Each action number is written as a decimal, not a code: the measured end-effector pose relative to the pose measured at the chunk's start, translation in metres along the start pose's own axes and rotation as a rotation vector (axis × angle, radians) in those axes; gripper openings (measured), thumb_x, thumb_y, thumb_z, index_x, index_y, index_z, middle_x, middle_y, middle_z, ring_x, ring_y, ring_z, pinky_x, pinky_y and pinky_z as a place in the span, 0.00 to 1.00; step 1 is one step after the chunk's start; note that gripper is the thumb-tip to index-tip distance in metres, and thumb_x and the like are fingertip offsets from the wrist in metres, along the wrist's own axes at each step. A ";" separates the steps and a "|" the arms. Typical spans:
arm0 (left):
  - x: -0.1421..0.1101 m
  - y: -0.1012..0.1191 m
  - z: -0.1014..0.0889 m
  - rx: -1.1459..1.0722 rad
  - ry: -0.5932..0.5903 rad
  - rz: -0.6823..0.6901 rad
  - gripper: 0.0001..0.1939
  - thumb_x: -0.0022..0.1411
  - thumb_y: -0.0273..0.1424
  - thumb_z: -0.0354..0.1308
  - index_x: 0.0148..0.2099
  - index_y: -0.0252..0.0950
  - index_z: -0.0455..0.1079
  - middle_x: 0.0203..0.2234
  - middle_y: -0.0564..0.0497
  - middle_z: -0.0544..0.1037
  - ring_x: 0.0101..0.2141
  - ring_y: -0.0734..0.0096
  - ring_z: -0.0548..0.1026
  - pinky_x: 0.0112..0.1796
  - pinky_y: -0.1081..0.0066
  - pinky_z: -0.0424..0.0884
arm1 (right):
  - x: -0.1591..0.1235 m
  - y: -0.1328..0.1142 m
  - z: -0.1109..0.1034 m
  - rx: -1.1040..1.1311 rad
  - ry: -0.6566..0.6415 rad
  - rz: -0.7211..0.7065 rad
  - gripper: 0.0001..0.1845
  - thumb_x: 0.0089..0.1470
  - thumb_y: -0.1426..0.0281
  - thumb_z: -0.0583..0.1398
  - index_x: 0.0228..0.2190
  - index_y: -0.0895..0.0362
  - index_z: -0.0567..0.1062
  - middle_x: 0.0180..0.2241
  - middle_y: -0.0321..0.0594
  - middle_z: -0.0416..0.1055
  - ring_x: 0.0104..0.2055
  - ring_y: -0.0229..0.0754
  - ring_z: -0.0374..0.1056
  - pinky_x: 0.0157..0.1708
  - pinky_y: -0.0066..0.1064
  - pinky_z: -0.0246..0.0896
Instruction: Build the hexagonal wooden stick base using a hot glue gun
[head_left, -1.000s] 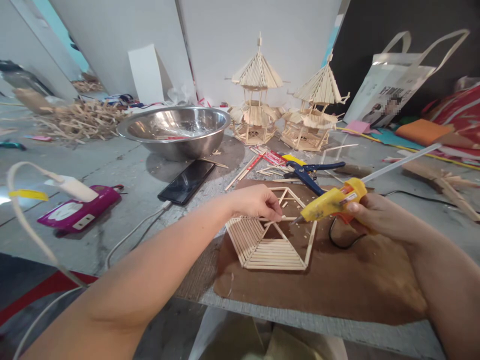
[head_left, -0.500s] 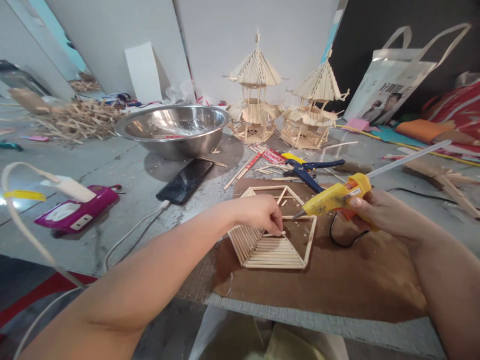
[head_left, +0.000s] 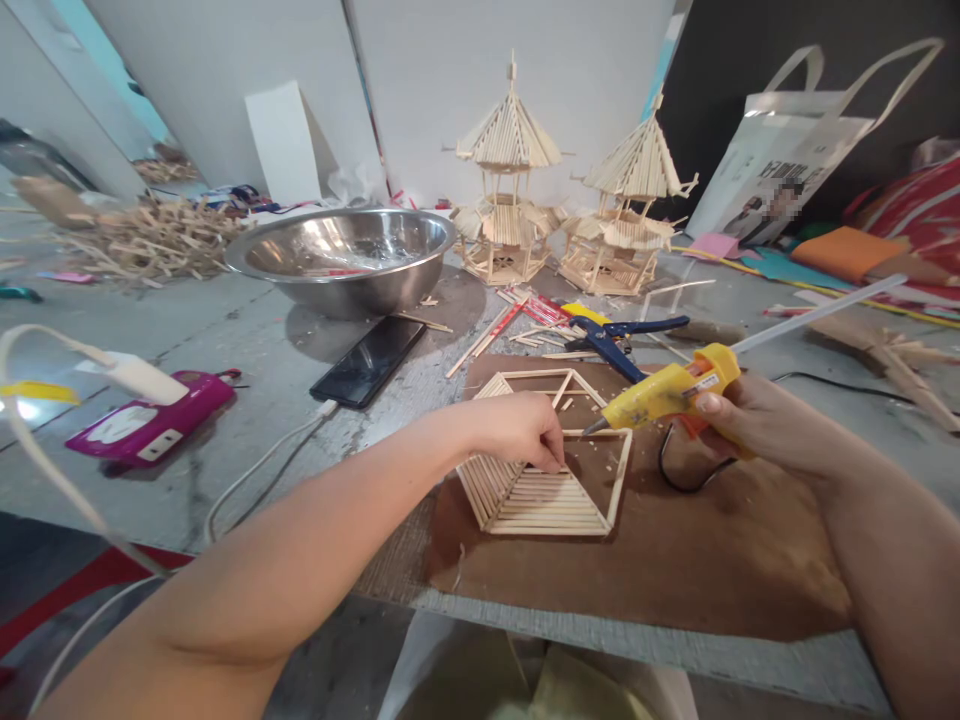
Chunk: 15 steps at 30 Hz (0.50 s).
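A hexagonal frame of thin wooden sticks lies on a brown board, two of its wedges filled with rows of sticks. My left hand reaches over it, fingertips pinched together at the top of the front wedge. They are closed on a short wooden stick, mostly hidden beneath them. In my right hand is a yellow hot glue gun, a long clear glue stick jutting from its back. Its nozzle points left, just above the frame and close to my left fingers.
Behind the board lie blue-handled cutters and loose sticks. Two stick pagodas stand farther back, beside a steel bowl. A phone on a cable and a purple power strip are at left.
The short stick's end, visible under my left fingertips before, now sits lower against the filled row. The glue gun has barely moved; the view has shifted slightly.
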<state>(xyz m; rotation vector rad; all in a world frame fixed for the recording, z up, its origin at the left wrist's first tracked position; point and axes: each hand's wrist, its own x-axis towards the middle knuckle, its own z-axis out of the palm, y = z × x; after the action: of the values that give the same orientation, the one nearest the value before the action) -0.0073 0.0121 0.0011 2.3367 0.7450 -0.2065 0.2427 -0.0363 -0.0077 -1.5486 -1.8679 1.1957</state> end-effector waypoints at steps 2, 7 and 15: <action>0.000 0.000 0.000 0.005 -0.001 0.010 0.10 0.46 0.29 0.56 0.33 0.34 0.73 0.26 0.51 0.76 0.24 0.79 0.69 0.26 0.79 0.60 | 0.000 0.001 0.000 0.004 -0.001 0.006 0.24 0.45 0.50 0.48 0.22 0.58 0.64 0.14 0.34 0.56 0.15 0.30 0.49 0.13 0.24 0.41; 0.000 0.002 0.000 0.028 0.000 0.012 0.09 0.46 0.28 0.55 0.33 0.34 0.73 0.27 0.51 0.77 0.25 0.79 0.70 0.27 0.80 0.60 | 0.000 0.001 0.001 0.026 -0.005 -0.005 0.25 0.44 0.49 0.48 0.24 0.60 0.65 0.15 0.34 0.57 0.15 0.29 0.49 0.13 0.23 0.41; -0.001 0.002 0.000 0.063 0.016 0.007 0.09 0.46 0.27 0.55 0.32 0.35 0.73 0.26 0.51 0.76 0.25 0.79 0.70 0.27 0.79 0.60 | 0.001 -0.003 0.002 -0.007 -0.003 -0.001 0.25 0.44 0.49 0.47 0.22 0.59 0.66 0.13 0.33 0.55 0.14 0.29 0.47 0.12 0.24 0.41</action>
<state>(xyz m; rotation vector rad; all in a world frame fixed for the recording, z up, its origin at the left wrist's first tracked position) -0.0068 0.0106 0.0022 2.4025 0.7474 -0.2109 0.2386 -0.0357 -0.0065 -1.5499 -1.8766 1.1929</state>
